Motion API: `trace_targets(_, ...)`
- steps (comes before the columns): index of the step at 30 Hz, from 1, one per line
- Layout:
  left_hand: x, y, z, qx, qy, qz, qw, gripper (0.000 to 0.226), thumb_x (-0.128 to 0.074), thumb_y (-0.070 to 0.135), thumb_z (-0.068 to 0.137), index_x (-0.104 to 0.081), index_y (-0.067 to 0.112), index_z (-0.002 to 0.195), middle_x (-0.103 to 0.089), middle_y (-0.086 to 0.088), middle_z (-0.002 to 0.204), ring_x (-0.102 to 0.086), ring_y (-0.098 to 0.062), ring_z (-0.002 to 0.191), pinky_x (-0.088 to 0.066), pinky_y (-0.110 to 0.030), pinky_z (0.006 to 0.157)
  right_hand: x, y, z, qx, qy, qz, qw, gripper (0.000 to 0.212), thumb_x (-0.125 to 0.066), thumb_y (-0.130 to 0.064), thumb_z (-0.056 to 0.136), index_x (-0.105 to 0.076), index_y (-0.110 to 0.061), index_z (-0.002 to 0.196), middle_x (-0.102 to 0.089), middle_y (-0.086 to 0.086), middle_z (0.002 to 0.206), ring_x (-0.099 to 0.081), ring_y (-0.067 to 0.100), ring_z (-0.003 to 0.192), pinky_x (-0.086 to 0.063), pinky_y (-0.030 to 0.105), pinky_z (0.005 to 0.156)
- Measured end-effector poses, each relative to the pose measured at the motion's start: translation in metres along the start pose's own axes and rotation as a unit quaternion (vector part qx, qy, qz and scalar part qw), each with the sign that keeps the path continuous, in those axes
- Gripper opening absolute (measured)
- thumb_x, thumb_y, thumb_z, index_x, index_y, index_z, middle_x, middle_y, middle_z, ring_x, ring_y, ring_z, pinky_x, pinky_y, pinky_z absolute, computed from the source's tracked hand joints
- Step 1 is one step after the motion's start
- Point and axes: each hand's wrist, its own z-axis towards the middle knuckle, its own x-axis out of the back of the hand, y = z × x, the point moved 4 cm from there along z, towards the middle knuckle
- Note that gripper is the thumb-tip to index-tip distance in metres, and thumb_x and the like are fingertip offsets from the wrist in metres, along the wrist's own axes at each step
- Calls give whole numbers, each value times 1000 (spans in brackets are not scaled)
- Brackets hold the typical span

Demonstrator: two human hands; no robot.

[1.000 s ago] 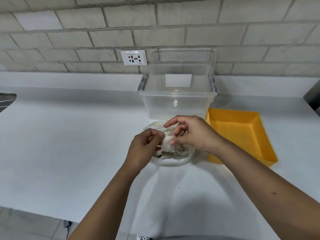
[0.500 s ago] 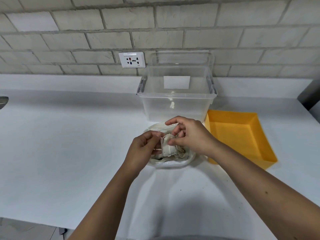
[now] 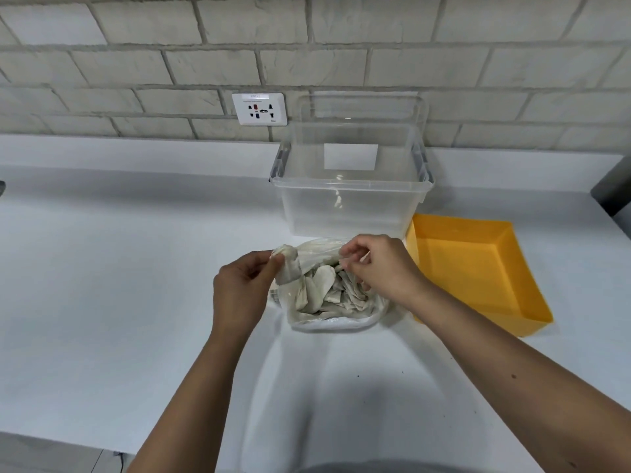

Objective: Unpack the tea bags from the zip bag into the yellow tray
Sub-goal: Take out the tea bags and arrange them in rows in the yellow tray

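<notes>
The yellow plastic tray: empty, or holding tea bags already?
Empty. The yellow plastic tray shows only bare floor; the pale tea bags lie in the clear zip bag.

The shallow rectangular plastic tray (image 3: pixel 471 268) is solid yellow. The small paper tea bags (image 3: pixel 324 285) are off-white to pale beige. The clear plastic zip bag (image 3: pixel 334 324) is colourless. The transparent plastic storage bin (image 3: pixel 348 213) carries a plain white label (image 3: pixel 350 157). The flat countertop (image 3: pixel 119 268) is plain white. The brick wall (image 3: pixel 341 29) is pale grey-beige in staggered courses with darker grey joints. The wall socket plate (image 3: pixel 259 109) is white with black and red marks.

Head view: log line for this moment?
clear plastic zip bag: held open; left hand: pinches rim; right hand: pinches rim; white tea bags: inside; yellow plastic tray: empty
</notes>
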Motion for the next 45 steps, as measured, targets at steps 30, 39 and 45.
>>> trace_targets(30, -29, 3, -9, 36, -129, -57, 989, 17, -66, 28, 95, -79, 18, 94, -78, -9, 92, -71, -31, 95, -55, -43, 98, 22, -32, -18, 78, -141, 101, 982, 15, -80, -16, 78, -66, -13, 78, -71, 4, 71, -69, 15, 62, -56, 32, 65)
trace_targets(39, -32, 6, -18, 83, -160, -133, 975, 19, -63, 21, 96, -77, 9, 102, -76, -20, 96, -71, -35, 88, -58, -39, 88, 6, -33, -6, 89, -54, 68, 992, 18, -84, -16, 73, -68, -16, 81, -69, -3, 72, -66, 16, 68, -57, 31, 69)
trace_targets(45, -26, 3, -16, 62, -159, -94, 981, 14, -73, 11, 88, -77, 12, 101, -79, -11, 93, -74, -29, 90, -56, -49, 96, -3, -31, 0, 83, -47, 83, 992, 22, -85, -17, 71, -66, -15, 83, -68, -2, 73, -64, 13, 63, -55, 24, 65)
